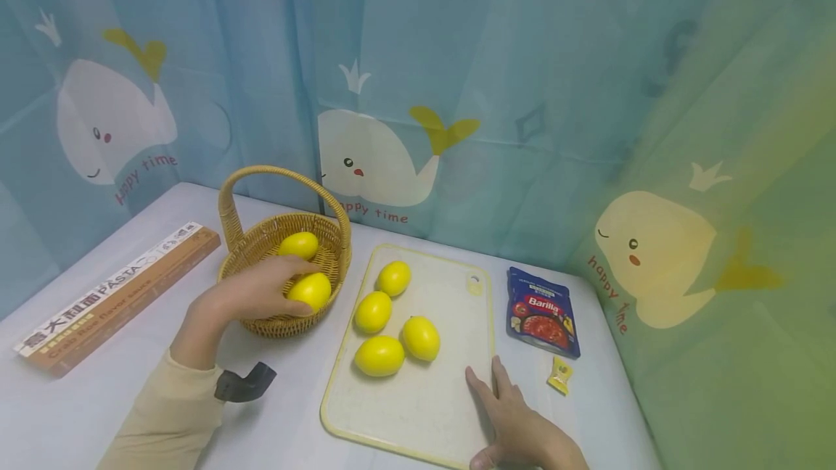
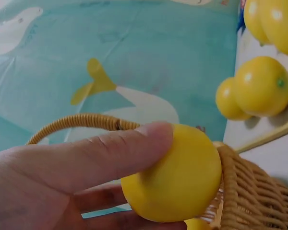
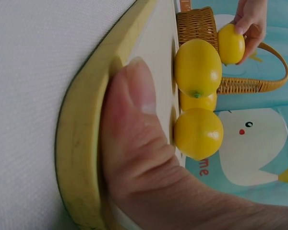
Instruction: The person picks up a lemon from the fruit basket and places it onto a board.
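In the head view my left hand grips a yellow lemon at the near right side of a wicker basket. The left wrist view shows the thumb across this lemon, with fingers beneath it, at the basket's rim. Another lemon lies inside the basket. Several lemons sit grouped on a white cutting board with a yellow edge. My right hand rests on the board's near right part, its fingers spread. Its thumb lies by the yellow edge in the right wrist view.
A long pasta box lies left of the basket. To the board's right are a blue Barilla sauce pouch and a small yellow packet. A blue curtain with whale prints hangs behind the white table.
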Motion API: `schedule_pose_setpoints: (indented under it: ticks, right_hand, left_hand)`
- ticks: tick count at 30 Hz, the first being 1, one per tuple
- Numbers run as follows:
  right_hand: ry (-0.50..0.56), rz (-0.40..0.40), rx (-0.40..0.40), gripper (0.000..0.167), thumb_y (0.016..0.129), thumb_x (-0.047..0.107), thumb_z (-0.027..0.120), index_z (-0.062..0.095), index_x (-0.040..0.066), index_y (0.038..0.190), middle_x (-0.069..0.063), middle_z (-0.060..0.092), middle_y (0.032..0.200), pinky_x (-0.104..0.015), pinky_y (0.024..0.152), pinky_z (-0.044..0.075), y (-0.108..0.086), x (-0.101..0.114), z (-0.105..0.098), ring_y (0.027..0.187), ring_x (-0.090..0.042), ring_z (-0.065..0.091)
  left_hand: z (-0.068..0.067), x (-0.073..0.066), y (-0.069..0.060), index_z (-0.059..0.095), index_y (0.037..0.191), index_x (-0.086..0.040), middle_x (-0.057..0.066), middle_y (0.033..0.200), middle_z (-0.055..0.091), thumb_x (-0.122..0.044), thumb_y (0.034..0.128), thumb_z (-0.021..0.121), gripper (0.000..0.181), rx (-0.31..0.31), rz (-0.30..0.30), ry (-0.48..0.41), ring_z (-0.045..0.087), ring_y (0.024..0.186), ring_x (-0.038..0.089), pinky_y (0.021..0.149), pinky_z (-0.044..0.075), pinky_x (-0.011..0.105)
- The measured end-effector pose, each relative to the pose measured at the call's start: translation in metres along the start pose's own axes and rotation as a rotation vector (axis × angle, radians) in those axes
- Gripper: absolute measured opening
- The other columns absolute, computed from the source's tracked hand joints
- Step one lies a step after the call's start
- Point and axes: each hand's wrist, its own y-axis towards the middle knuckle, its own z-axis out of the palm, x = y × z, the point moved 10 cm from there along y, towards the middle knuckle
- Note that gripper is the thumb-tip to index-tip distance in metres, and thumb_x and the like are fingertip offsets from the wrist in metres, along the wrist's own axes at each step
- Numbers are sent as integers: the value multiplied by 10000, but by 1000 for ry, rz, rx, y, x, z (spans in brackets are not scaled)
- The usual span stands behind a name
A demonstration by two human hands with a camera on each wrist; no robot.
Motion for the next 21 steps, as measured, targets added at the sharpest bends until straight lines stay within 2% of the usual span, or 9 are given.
schedule_pose_setpoints:
  ticks: [5,8,17,21]
  right_hand:
    - [0,3,5,1256,439,637,744,236,234,1514,-292,5,1556,-679,979,366,0,-1,1,1367,-541,206]
    - [-8,10,8,1255,436,646,739,238,243,1514,-287,14,1557,-680,974,369,0,-1,1,1365,-540,210]
    - [-31,39,23,1284,403,649,740,234,252,1514,-273,4,1563,-670,965,385,4,-5,2,1355,-539,241]
    - [-25,51,29,1279,405,646,747,240,253,1512,-270,8,1565,-670,965,386,5,-5,3,1357,-536,241]
  left_hand:
    - [3,-14,1,565,1303,-110,21,1229,609,-293,811,717,546,3,41,4,550,1099,196,982,455,435]
    - [6,-21,1,580,1284,-135,-4,1221,611,-297,804,720,525,8,66,5,549,1103,177,983,454,420]
    - [22,-33,4,570,1303,-126,42,1323,564,-303,795,727,560,62,65,3,512,1224,225,1062,411,441]
    - [32,-40,8,582,1284,-93,68,1289,580,-270,783,729,551,74,83,41,535,1181,234,1042,427,439]
